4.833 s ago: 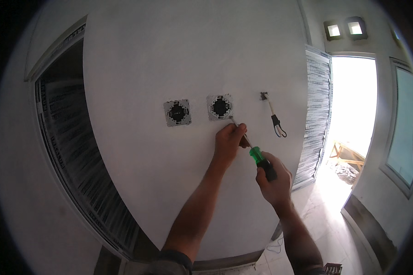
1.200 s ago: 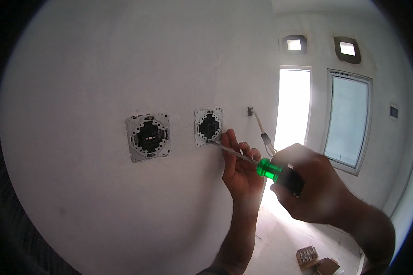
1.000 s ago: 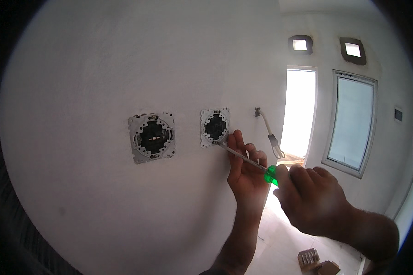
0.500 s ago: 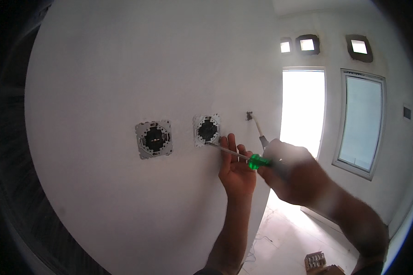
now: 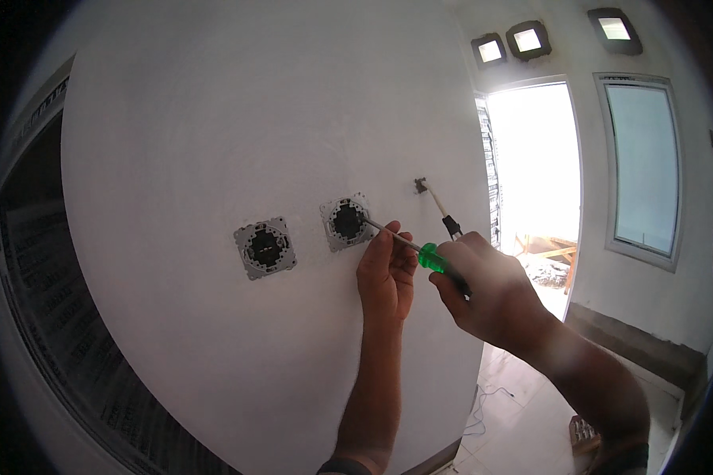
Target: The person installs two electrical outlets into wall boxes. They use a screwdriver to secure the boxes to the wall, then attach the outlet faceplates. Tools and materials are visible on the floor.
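Observation:
My right hand (image 5: 487, 289) grips the black and green handle of a screwdriver (image 5: 435, 259). Its tip meets the right side of the right-hand socket frame (image 5: 337, 239), a metal plate with a black middle set in the white wall (image 5: 174, 198). My left hand (image 5: 386, 277) is just below that frame, fingers curled, thumb and fingertips on the screwdriver's shaft. A second, similar frame (image 5: 265, 249) sits to the left. Farther right, a pale cable with a dark taped end (image 5: 438, 199) hangs from a small wall box (image 5: 420, 184), its lower end hidden behind my right hand.
A dark doorway (image 5: 79, 317) is at left. At right are a bright open doorway (image 5: 535, 150), a frosted window (image 5: 642, 166) and three small openings (image 5: 615, 28) high up. A thin cord (image 5: 491, 396) and a cardboard box (image 5: 582, 435) lie on the tiled floor (image 5: 507, 427).
The screwdriver's tip has moved from the frame's lower edge to its right side. My left fingers, earlier raised beside the frame, have come round the shaft. The view has turned slightly.

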A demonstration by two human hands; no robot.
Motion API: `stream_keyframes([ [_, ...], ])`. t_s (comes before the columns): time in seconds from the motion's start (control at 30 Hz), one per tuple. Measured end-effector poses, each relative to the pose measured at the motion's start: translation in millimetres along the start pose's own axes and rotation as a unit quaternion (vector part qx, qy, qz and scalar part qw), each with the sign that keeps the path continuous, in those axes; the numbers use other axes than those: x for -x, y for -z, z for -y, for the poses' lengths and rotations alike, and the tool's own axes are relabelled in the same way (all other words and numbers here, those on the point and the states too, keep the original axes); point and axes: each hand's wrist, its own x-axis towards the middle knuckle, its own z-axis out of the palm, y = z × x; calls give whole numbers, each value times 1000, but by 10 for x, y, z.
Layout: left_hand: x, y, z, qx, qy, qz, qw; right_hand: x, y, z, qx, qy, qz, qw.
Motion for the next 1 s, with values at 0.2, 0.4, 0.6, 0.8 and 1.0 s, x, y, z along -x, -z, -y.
stream_keyframes([
  [0.2, -13, 6, 59, 8, -16, -28, 999, -17, -58, -51, -3, 21, -30, 999],
  [0.4, -5, -1, 58, 6, -24, -25, 999, -37, -67, -22, 41, 38, -24, 998],
  [0.6, -51, 45, 24, 40, -8, 18, 999, -91, 77, 115, 184, 106, -1, 977],
  [0.8, 184, -298, 146, 112, 46, 152, 981, -601, 413, 284, 6, -150, 200, 968],
  [1.0, 158, -204, 144, 99, 1, 158, 982, -335, 339, 244, 46, 96, 26, 994],
])
